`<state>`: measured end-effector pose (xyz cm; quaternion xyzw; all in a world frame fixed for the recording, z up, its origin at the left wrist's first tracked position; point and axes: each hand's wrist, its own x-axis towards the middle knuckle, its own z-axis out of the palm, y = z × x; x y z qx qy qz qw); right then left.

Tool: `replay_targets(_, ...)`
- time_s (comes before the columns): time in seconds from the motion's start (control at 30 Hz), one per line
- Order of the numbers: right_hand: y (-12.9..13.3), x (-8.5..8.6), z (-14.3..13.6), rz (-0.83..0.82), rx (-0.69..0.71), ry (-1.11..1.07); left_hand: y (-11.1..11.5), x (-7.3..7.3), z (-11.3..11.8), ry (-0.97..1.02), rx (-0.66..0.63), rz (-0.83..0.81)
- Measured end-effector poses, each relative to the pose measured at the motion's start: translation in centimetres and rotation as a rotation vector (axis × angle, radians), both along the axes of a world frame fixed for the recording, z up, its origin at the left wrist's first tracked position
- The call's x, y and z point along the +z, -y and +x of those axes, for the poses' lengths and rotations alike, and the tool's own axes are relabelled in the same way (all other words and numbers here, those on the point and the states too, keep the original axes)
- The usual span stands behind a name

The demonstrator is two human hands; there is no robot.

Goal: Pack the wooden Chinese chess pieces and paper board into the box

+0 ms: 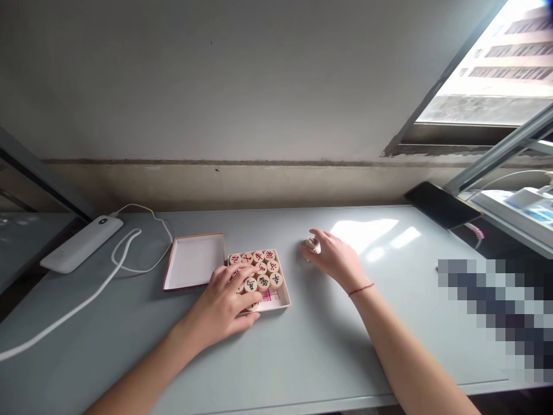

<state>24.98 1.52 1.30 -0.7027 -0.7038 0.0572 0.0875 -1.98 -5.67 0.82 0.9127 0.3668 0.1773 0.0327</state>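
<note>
A shallow box (283,298) holds several round Chinese chess pieces (263,282) in rows, with red characters at the back and black ones nearer me. Part of its printed floor shows at the front right. My left hand (224,297) lies over the box's left side, fingers spread across the pieces and thumb by the front edge; it covers some of them. To the right of the box, my right hand (334,256) grips a Chinese chess piece (313,244) with a black character between thumb and fingers, at or just above the table. Whether more pieces are under it, I cannot tell.
The box lid (194,262) lies inside up, left of the box. A white power bank (82,245) with a white cable (78,302) is at the far left. A dark phone-like slab (443,204) leans at the back right. A wall bounds the grey table (302,369).
</note>
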Motion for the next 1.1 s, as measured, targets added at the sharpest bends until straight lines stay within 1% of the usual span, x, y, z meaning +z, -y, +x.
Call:
replay_targets(0.1, -0.2, -0.4, -0.2, -0.024, -0.01, -0.004, 0.0, 0.1, -0.1, 0.011, -0.018, -0.013)
replay_targets(0.2, -0.3, -0.6, -0.1, 0.027, 0.023, -0.046, -0.1, 0.3, -0.1, 0.041, -0.042, -0.004)
replay_targets(0.27, -0.1, -0.6, -0.1, 0.099, 0.103, -0.119, -0.3, 0.6, 0.0, 0.071, -0.017, 0.025)
replay_targets(0.33, 0.4, -0.4, -0.6, 0.166, 0.219, -0.233, -0.6, 0.8, 0.3, 0.104, 0.039, 0.059)
replay_targets(0.4, 1.2, 0.0, -1.4, 0.194, 0.332, -0.367, -1.1, 1.2, 0.6, 0.125, 0.089, 0.078)
replay_targets(0.47, 2.2, 0.6, -2.3, 0.162, 0.43, -0.5, -1.6, 1.5, 1.1, 0.128, 0.097, 0.092)
replay_targets(0.53, 3.2, 1.2, -3.0, 0.08, 0.517, -0.604, -1.9, 1.7, 1.4, 0.121, 0.078, 0.105)
replay_targets(0.6, 3.9, 1.8, -3.4, -0.02, 0.593, -0.653, -2.1, 1.7, 1.6, 0.121, 0.064, 0.102)
replay_targets(0.67, 4.5, 2.2, -3.7, -0.093, 0.658, -0.635, -2.1, 1.7, 1.6, 0.133, 0.071, 0.066)
replay_targets(0.77, 5.1, 2.4, -4.0, -0.139, 0.72, -0.523, -1.8, 1.3, 1.1, 0.147, 0.07, -0.011)
replay_targets(0.87, 5.4, 2.2, -4.4, -0.122, 0.76, -0.42, -1.5, 1.1, 0.5, 0.137, 0.042, -0.062)
replay_targets(0.97, 5.4, 2.0, -4.3, -0.107, 0.8, -0.391, -1.4, 1.2, 0.2, 0.119, 0.035, -0.079)
replay_targets(1.1, 5.0, 2.4, -3.5, -0.098, 0.776, -0.375, -1.3, 1.7, 0.2, 0.102, 0.011, -0.094)
